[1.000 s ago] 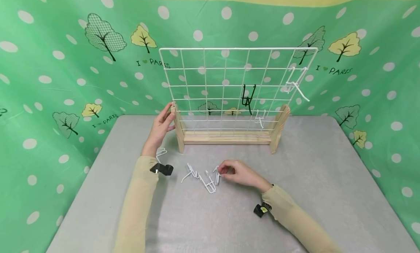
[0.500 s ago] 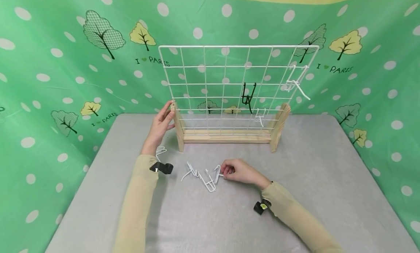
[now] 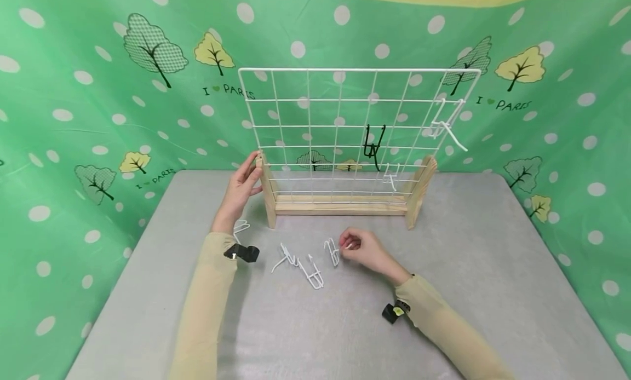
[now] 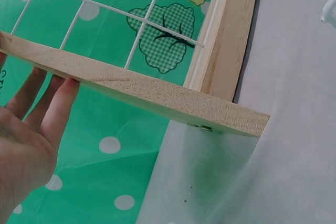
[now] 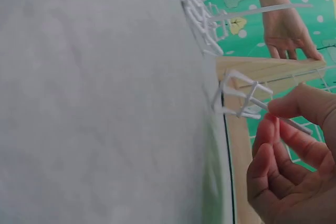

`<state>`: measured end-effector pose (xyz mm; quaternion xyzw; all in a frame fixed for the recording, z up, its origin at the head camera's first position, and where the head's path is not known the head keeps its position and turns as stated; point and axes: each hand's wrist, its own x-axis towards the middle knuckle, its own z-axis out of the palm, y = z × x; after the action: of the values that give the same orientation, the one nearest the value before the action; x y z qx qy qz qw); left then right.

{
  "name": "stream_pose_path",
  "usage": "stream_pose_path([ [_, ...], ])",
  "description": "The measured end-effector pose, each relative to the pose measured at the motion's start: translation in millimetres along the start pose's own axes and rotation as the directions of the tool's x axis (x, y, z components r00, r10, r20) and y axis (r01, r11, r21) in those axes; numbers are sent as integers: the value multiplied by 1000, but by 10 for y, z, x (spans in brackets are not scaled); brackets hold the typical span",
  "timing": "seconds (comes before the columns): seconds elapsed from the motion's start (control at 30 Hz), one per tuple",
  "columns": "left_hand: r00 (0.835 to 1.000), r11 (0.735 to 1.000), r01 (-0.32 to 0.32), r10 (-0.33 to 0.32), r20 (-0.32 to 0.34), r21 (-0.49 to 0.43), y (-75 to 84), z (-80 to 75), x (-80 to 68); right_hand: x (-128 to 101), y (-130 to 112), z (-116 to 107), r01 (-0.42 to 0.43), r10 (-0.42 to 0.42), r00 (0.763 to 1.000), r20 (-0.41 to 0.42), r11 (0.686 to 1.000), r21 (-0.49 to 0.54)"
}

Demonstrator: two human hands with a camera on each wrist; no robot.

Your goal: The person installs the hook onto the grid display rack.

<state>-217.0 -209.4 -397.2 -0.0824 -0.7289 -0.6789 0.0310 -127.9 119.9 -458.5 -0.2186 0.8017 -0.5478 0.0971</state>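
A white wire hook (image 3: pixel 333 252) is pinched by its straight prong between thumb and fingertips of the right hand (image 3: pixel 362 250), lifted just clear of the grey worktop (image 3: pixel 473 270). The left hand (image 3: pixel 241 189) rests with straight, relaxed fingers against the left wooden post (image 3: pixel 268 191) of the wire grid panel (image 3: pixel 355 125), steadying it without gripping.

For this step to go well, the pinch is best kept firm near the prong's end so the hook cannot twist, and the stand should be kept braced.

The held hook lies just beside the loose white hooks (image 3: pixel 300 265) on the worktop, in front of the panel and well apart from the left hand.
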Motion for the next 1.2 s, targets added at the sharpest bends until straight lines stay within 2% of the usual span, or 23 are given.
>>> stream_pose_path([
  [0.2,1000,1000,3,-3,4,-2,-5,-17,0,-21,-68,-74,58,-53,993,-108,997,42],
  [0.4,1000,1000,-1,1,6,-2,-7,-15,-2,-43,-181,-175,56,-51,983,-176,998,28],
  [0.73,1000,1000,10,-10,22,-6,5,-16,13,-80,-470,-317,115,-87,943,-321,991,71],
  [0.97,1000,1000,13,-12,23,-8,11,-32,7,-144,-856,-399,150,-132,932,-337,988,28],
  [1.2,999,1000,18,-18,26,-2,12,-30,5,-156,-937,-454,195,-174,917,-358,980,24],
])
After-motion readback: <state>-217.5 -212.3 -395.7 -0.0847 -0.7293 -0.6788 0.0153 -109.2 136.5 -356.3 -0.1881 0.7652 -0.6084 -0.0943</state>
